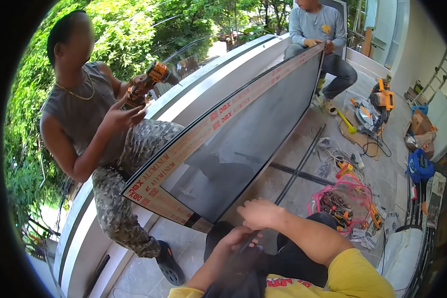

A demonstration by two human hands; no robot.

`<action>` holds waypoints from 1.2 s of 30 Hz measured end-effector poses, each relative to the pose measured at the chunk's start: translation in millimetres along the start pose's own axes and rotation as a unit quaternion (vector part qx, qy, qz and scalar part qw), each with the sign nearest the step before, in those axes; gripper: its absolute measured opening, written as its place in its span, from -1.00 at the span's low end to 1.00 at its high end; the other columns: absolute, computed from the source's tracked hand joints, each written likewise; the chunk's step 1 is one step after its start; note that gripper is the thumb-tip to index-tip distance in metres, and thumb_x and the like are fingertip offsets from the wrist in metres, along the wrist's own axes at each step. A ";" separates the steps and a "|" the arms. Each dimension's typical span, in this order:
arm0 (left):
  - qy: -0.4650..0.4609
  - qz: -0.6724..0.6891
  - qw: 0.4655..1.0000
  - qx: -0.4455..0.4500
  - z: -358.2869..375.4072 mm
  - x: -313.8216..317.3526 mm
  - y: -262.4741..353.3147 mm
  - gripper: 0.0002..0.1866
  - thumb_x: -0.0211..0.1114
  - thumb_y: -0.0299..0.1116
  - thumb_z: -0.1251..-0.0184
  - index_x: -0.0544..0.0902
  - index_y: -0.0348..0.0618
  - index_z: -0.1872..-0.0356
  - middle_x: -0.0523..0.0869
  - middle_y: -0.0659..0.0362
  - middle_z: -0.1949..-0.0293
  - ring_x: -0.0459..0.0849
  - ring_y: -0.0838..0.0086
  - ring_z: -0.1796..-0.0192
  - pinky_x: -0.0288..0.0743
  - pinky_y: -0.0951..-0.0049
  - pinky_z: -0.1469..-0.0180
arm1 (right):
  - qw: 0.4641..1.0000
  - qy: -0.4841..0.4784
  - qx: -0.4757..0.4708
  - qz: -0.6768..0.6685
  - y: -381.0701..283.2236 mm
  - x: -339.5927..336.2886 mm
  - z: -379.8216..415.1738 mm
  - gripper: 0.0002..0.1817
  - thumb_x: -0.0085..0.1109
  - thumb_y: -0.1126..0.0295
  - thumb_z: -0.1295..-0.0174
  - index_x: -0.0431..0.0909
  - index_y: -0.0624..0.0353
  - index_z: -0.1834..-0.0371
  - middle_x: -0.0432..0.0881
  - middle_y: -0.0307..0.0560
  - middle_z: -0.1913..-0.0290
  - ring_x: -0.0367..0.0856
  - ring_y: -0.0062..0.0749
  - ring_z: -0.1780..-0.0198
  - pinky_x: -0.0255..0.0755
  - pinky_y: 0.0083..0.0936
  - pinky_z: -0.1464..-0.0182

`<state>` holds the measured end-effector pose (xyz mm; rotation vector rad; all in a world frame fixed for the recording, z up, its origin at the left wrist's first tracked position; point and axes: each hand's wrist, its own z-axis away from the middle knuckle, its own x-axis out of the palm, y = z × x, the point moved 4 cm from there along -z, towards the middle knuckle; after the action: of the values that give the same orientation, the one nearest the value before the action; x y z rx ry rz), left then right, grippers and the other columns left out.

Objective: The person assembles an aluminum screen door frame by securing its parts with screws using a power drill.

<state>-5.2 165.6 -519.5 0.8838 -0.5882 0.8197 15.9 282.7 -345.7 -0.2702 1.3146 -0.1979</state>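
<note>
My left hand (pixel 237 238) is low over my lap, its fingers curled round a thin dark strip (pixel 247 242). Just above it, my right hand (pixel 261 214) is closed, fingertips pinched together near the frame's lower corner; what they pinch is hidden. Leaning in front of me is a long glazed panel (pixel 263 124) with a dark frame and printed protective tape. A co-worker in camouflage trousers sits at the left with a cordless drill (pixel 156 74). At the panel's far end, another person in a grey shirt (pixel 317 25) rests both hands on its top edge.
Long dark bars (pixel 300 161) lie on the tiled floor, close to a pink-edged clear bag (pixel 340 203) of tools. Farther off stands an orange miter saw (pixel 377 104) with a trailing cord. A low white wall (pixel 184 107) runs along the left.
</note>
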 end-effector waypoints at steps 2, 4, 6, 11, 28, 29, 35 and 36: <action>-0.004 0.000 1.000 0.006 -2.5 0.4 -1.3 -0.64 0.07 -0.31 -0.52 0.46 -0.25 -0.22 0.66 0.05 0.05 0.66 0.44 0.25 0.62 0.47 0.21 | 1.000 0.003 -0.006 0.000 1.0 -0.9 1.9 -0.68 0.23 0.33 -0.08 0.62 0.26 0.12 0.72 0.14 0.17 0.73 0.05 0.08 0.56 -0.12 0.01; -0.014 0.002 1.000 -0.001 -4.5 -0.1 -3.6 -0.65 0.05 -0.29 -0.55 0.46 -0.24 -0.21 0.67 0.04 0.05 0.67 0.43 0.23 0.63 0.46 0.20 | 1.000 -0.009 0.007 -0.009 5.8 5.4 0.6 -0.68 0.22 0.31 -0.10 0.61 0.27 0.11 0.72 0.16 0.17 0.72 0.06 0.07 0.55 -0.10 -0.01; -0.003 -0.003 1.000 0.009 -7.0 -2.8 -5.2 -0.67 0.04 -0.29 -0.56 0.46 -0.24 -0.20 0.67 0.04 0.05 0.68 0.43 0.22 0.64 0.45 0.20 | 1.000 -0.017 0.004 -0.006 8.9 11.1 0.1 -0.67 0.22 0.31 -0.11 0.60 0.27 0.10 0.71 0.17 0.17 0.71 0.07 0.06 0.54 -0.10 -0.02; -0.001 -0.005 1.000 0.004 -8.4 -4.5 -8.0 -0.69 0.04 -0.29 -0.57 0.47 -0.24 -0.17 0.68 0.00 0.05 0.70 0.40 0.22 0.66 0.42 0.20 | 1.000 -0.013 0.003 0.000 4.3 3.7 3.2 -0.65 0.20 0.29 -0.14 0.59 0.26 0.06 0.70 0.19 0.15 0.71 0.07 0.05 0.53 -0.10 -0.03; 0.004 -0.015 1.000 0.011 -11.5 -9.2 -10.8 -0.69 0.07 -0.32 -0.55 0.45 -0.28 -0.16 0.68 -0.06 0.01 0.72 0.38 0.22 0.69 0.41 0.21 | 1.000 -0.022 0.004 -0.006 3.9 5.0 1.8 -0.66 0.19 0.31 -0.14 0.59 0.26 0.06 0.69 0.22 0.14 0.69 0.08 0.03 0.51 -0.09 -0.04; 0.003 -0.015 1.000 0.010 -10.9 -9.0 -11.1 -0.69 0.07 -0.32 -0.55 0.45 -0.28 -0.16 0.68 -0.06 0.01 0.72 0.38 0.22 0.69 0.41 0.21 | 1.000 -0.022 0.006 -0.006 3.8 5.7 1.7 -0.66 0.19 0.31 -0.14 0.59 0.26 0.06 0.69 0.22 0.14 0.69 0.08 0.03 0.51 -0.09 -0.04; 0.005 -0.010 1.000 0.004 -4.2 -0.6 -7.4 -0.68 0.04 -0.30 -0.57 0.44 -0.26 -0.19 0.67 -0.03 0.03 0.70 0.38 0.22 0.65 0.41 0.23 | 1.000 -0.019 0.007 -0.004 4.4 6.7 0.4 -0.66 0.19 0.30 -0.14 0.59 0.26 0.06 0.69 0.22 0.14 0.70 0.09 0.03 0.52 -0.08 -0.03; 0.006 -0.004 1.000 0.006 -3.0 0.3 -6.8 -0.68 0.04 -0.30 -0.57 0.44 -0.25 -0.19 0.67 -0.03 0.04 0.69 0.38 0.23 0.63 0.41 0.23 | 1.000 -0.020 0.003 -0.003 3.9 6.0 0.6 -0.65 0.19 0.30 -0.14 0.59 0.26 0.06 0.69 0.22 0.14 0.70 0.09 0.03 0.53 -0.08 -0.03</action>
<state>0.9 165.7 -523.8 0.8900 -0.5688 0.8211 17.9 284.7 -352.3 -0.2724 1.2740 -0.2002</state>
